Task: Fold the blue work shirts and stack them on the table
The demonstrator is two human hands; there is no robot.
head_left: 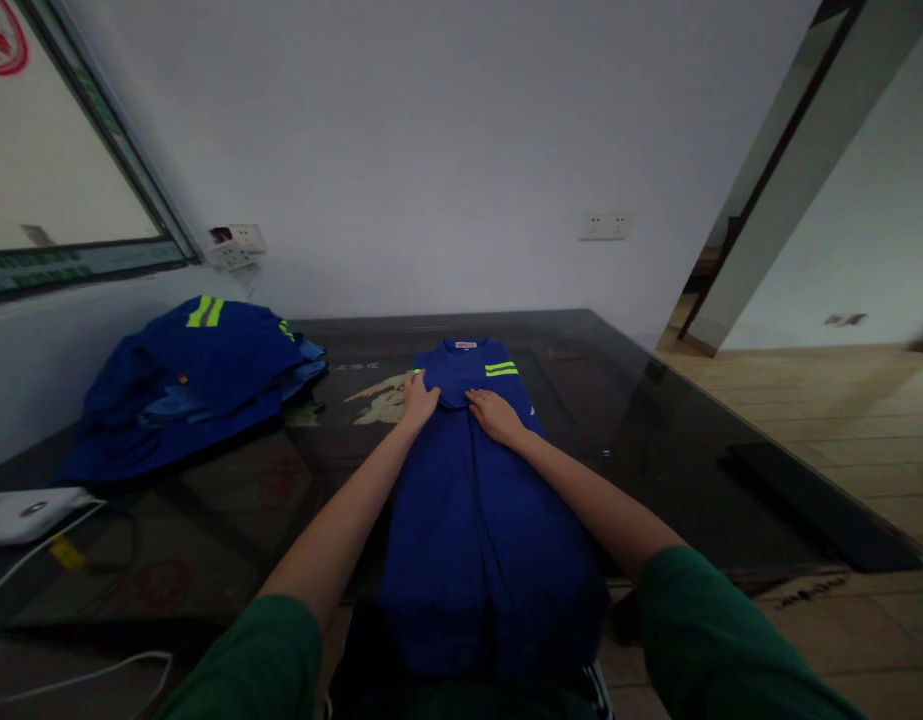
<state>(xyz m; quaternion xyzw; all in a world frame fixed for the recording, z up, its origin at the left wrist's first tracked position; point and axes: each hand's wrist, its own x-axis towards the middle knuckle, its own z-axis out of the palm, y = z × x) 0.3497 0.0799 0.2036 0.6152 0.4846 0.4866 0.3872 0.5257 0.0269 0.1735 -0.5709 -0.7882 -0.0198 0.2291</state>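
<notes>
Mid-frame, our left hand and right hand touch the blue garment partly on the counter; we cannot tell whether our fingers pinch its fabric.

Left arm and right arm reach forward, left grip with thumb spread from its fingers, right grip palm down with fingers angled left.

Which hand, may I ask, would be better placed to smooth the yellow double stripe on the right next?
Probably the right hand: it lies on the blue garment just below the yellow double stripe, while the left hand is at the opposite edge, farther away.
</notes>
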